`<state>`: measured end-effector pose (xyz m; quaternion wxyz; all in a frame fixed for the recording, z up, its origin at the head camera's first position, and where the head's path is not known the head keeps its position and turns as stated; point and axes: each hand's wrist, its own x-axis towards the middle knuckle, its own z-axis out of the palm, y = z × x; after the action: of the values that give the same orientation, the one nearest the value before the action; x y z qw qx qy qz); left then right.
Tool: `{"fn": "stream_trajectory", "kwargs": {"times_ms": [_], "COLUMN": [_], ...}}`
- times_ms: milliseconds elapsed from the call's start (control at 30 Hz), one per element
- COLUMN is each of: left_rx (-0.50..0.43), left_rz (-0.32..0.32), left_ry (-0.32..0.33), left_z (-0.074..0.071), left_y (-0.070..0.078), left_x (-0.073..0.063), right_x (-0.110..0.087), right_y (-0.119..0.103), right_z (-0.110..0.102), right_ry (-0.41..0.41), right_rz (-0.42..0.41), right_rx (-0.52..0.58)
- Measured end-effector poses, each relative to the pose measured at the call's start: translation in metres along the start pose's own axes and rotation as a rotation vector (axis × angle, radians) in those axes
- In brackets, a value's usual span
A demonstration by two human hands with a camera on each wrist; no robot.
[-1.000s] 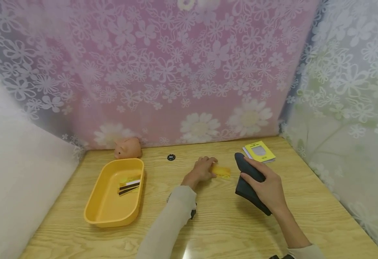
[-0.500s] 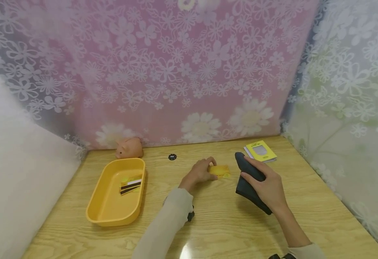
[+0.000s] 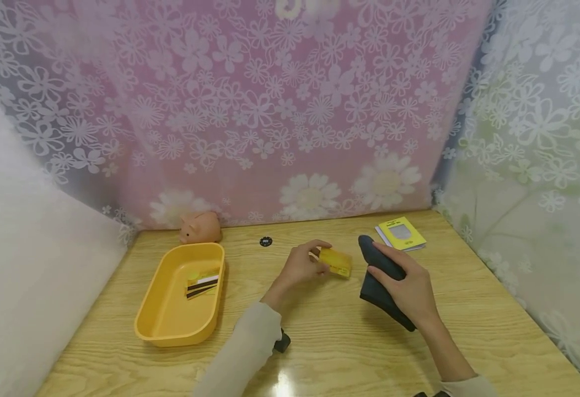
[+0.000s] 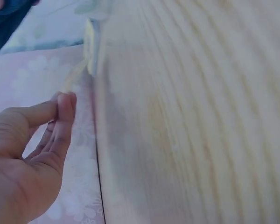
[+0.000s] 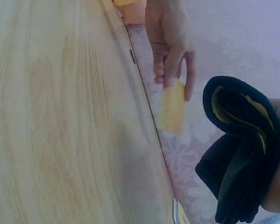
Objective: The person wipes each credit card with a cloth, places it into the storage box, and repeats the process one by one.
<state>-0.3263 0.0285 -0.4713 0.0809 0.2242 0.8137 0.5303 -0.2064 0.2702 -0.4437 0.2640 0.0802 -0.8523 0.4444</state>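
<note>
Between its thumb and fingers my left hand (image 3: 301, 264) pinches a yellow card (image 3: 336, 262) with small print along one edge. The right wrist view shows the same card (image 5: 172, 107) held up off the table, slightly blurred. On the right, my right hand (image 3: 411, 289) grips a folded dark blue cloth (image 3: 381, 281), thumb on one side and fingers on the other. Yellow edging shows inside the fold of the cloth (image 5: 233, 149) in the right wrist view. Card and cloth are apart, a short distance between them.
A yellow tray (image 3: 143, 325) at the left holds several cards (image 3: 202, 285), some with black stripes. Behind it stands a pink piggy bank (image 3: 200, 227). A black chip (image 3: 266, 241) lies at the back, and a yellow booklet (image 3: 401, 233) at the back right. Curtains surround the wooden table (image 3: 329, 353).
My left hand has lifted the yellow card from the tabletop and tilted it, drawing slightly left. The right hand and the dark cloth stay nearly still.
</note>
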Motion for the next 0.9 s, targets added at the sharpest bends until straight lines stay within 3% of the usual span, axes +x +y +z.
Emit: {"fn": "stream_trajectory", "kwargs": {"times_ms": [167, 267, 533, 900], "left_rx": [-0.241, -0.318, -0.312, -0.339], "left_rz": [-0.025, -0.009, 0.052, 0.082], "left_ry": [0.026, 0.004, -0.021, 0.058], "left_z": [-0.012, -0.020, -0.041, -0.057], "left_y": [0.003, 0.007, 0.024, 0.027], "left_x": [-0.015, -0.026, -0.058, -0.087], "right_x": [0.000, 0.002, 0.002, -0.002], "right_y": [-0.007, -0.013, -0.028, -0.066], "right_z": [0.004, 0.007, 0.022, 0.053], "right_ry": [-0.005, -0.013, -0.050, -0.143], "right_rz": [-0.026, -0.043, -0.113, -0.203], "right_rx": [0.028, 0.045, 0.106, 0.189]}}
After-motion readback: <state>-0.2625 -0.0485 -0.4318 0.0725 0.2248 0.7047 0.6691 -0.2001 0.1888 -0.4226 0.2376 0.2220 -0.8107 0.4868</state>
